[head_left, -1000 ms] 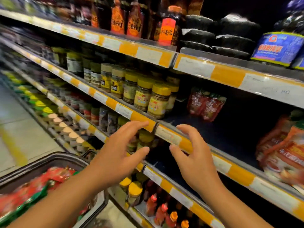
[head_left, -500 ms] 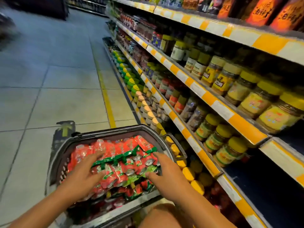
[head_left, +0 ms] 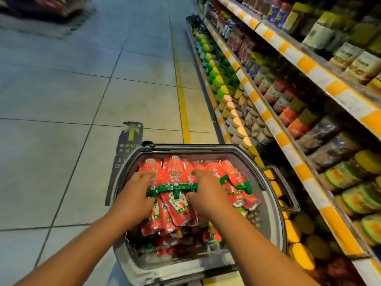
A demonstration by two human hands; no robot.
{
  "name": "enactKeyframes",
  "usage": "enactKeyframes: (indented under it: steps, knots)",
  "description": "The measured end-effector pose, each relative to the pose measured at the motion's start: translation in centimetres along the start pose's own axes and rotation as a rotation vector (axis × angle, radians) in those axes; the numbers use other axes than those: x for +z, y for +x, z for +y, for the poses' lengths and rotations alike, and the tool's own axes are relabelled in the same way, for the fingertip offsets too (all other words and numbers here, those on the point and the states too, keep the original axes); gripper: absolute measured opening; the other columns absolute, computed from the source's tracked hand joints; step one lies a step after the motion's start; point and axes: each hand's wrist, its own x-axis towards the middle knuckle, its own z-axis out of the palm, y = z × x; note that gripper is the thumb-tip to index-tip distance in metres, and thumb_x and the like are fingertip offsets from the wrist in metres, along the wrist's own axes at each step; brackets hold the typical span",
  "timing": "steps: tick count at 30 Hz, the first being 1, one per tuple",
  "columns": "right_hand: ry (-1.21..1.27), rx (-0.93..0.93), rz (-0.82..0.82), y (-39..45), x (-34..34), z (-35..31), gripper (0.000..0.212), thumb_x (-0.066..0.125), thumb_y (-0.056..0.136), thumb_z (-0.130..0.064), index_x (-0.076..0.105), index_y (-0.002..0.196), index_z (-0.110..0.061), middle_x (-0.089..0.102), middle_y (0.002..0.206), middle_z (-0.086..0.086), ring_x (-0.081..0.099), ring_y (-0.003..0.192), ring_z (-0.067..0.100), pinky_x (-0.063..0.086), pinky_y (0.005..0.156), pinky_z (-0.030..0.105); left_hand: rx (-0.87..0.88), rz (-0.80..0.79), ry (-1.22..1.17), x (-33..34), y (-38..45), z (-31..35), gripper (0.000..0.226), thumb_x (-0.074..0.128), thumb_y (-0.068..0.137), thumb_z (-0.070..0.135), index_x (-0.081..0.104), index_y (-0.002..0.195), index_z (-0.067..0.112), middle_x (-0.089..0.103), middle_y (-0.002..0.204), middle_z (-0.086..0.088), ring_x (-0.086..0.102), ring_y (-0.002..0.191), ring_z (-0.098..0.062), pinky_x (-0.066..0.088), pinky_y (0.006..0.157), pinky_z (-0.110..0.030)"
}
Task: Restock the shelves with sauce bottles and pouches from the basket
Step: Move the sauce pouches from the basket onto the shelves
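A grey shopping basket (head_left: 206, 148) stands on the floor below me, filled with red sauce pouches (head_left: 175, 174) that have green caps. My left hand (head_left: 136, 193) lies on the left side of the top bundle of pouches, fingers curled over them. On the bundle's right side rests my right hand (head_left: 206, 188), fingers pressed into the pouches and thumb at the green band. Both hands clasp the same bundle from either side. The shelves (head_left: 288, 145) rise at the right, packed with jars.
Shelf rails with yellow and white price strips (head_left: 266, 114) run along the right, close to the basket handle (head_left: 286, 190). Jars with yellow lids (head_left: 296, 232) fill the bottom shelf beside the basket. Tiled aisle floor (head_left: 61, 120) with a yellow line (head_left: 183, 112) stretches to the left.
My hands left the shelf edge and dropped to the basket as my view swung down and left. They have since closed in around the top bundle of pouches.
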Motion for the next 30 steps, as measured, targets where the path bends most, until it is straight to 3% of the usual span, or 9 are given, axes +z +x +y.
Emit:
enactKeyframes:
  steps: [3,6,10,14,18,25,30]
  knots:
    - [-0.119,-0.069,0.013,0.8,2.3,-1.2,0.063,0.073,0.091,-0.024,0.043,0.147,-0.023,0.047,0.144,0.004,0.048,0.130,0.031,0.051,0.100,0.047,-0.025,-0.021,0.012,0.8,0.6,-0.3,0.080,0.076,0.088,0.026,0.036,0.157,0.028,0.031,0.157,0.004,0.047,0.137,-0.018,0.045,0.109,-0.032]
    - [-0.185,-0.110,-0.018,1.1,4.3,-1.8,0.081,0.072,0.091,-0.042,0.027,0.158,-0.029,0.032,0.160,0.002,0.036,0.142,0.034,0.043,0.110,0.052,-0.033,-0.012,-0.029,1.1,1.0,-0.6,0.083,0.078,0.085,0.030,0.036,0.157,0.031,0.024,0.156,0.008,0.048,0.135,-0.017,0.051,0.105,-0.033]
    - [-0.307,-0.149,0.014,1.4,5.7,-1.9,0.085,0.067,0.092,-0.053,0.021,0.160,-0.030,0.019,0.168,0.001,0.028,0.146,0.039,0.036,0.113,0.055,-0.013,-0.016,-0.006,1.9,0.6,-1.1,0.093,0.083,0.081,0.042,0.031,0.158,0.036,0.015,0.157,0.015,0.045,0.138,-0.018,0.049,0.108,-0.036]
    - [-0.343,-0.155,0.059,1.5,6.3,-1.8,0.086,0.071,0.089,-0.055,0.024,0.157,-0.027,0.028,0.164,0.003,0.036,0.140,0.038,0.039,0.108,0.055,0.012,0.075,0.077,2.4,0.6,-0.8,0.088,0.082,0.083,0.047,0.037,0.156,0.031,0.026,0.152,0.010,0.049,0.134,-0.019,0.051,0.105,-0.035]
    - [-0.331,-0.137,0.107,1.5,6.3,-2.4,0.080,0.077,0.088,-0.046,0.032,0.151,-0.026,0.045,0.151,0.001,0.046,0.129,0.035,0.045,0.097,0.049,0.042,0.108,0.144,2.9,0.7,-0.8,0.084,0.081,0.085,0.047,0.039,0.155,0.028,0.035,0.148,0.006,0.049,0.132,-0.019,0.050,0.104,-0.034]
    - [-0.265,-0.141,0.088,0.5,6.0,-3.0,0.070,0.070,0.091,-0.013,0.032,0.150,-0.020,0.047,0.147,0.008,0.060,0.111,0.036,0.054,0.080,0.046,0.131,0.073,0.135,2.7,-0.5,-1.3,0.083,0.074,0.086,0.044,0.037,0.159,0.025,0.037,0.154,0.005,0.045,0.137,-0.019,0.044,0.109,-0.033]
    - [-0.185,-0.157,0.070,0.0,5.3,-2.9,0.075,0.070,0.088,-0.003,0.032,0.152,-0.019,0.050,0.137,0.010,0.061,0.111,0.036,0.057,0.083,0.048,0.116,0.099,0.034,2.3,-2.0,-1.2,0.075,0.069,0.088,0.036,0.041,0.157,0.030,0.036,0.160,0.011,0.040,0.144,-0.013,0.041,0.115,-0.035]
